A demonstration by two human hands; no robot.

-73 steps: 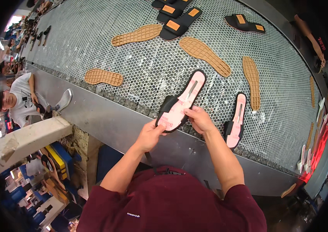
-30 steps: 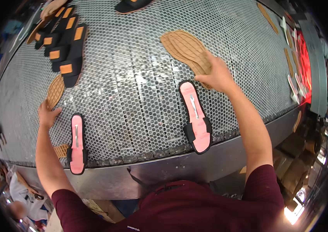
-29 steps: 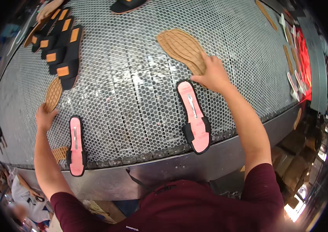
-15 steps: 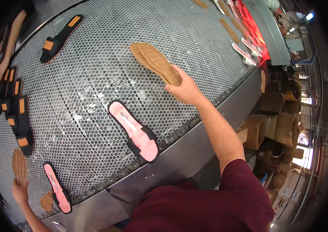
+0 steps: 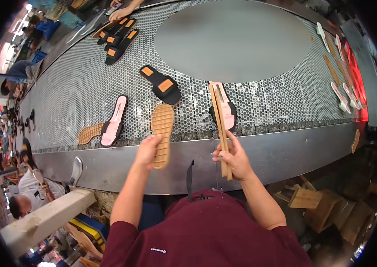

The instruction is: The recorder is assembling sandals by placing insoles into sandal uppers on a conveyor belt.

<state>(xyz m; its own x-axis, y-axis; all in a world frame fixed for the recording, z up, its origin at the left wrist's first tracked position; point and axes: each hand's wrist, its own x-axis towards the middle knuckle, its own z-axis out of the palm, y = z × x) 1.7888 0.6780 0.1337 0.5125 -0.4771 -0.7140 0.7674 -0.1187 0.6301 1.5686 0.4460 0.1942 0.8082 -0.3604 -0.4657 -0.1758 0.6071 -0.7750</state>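
My left hand is closed around the edge of a tan shoe sole, held upright with its grid-patterned face showing. My right hand grips two tan soles side by side, seen nearly edge-on. Behind them lies a pink-lined black sandal on the mesh conveyor belt, partly hidden by the soles. Beyond my left hand is a black sandal upper with orange patches. Farther left, another pink-lined sandal rests beside a loose tan sole.
Another person's hand is at the far side, near a cluster of black sandal pieces. White pieces lie by a red glow at right. A metal rail edges the belt. A grey blurred oval covers part of the view.
My right hand has drawn back from over the belt to in front of me, now with two soles edge-on. My left hand has come in from the left with its sole. The view has turned.
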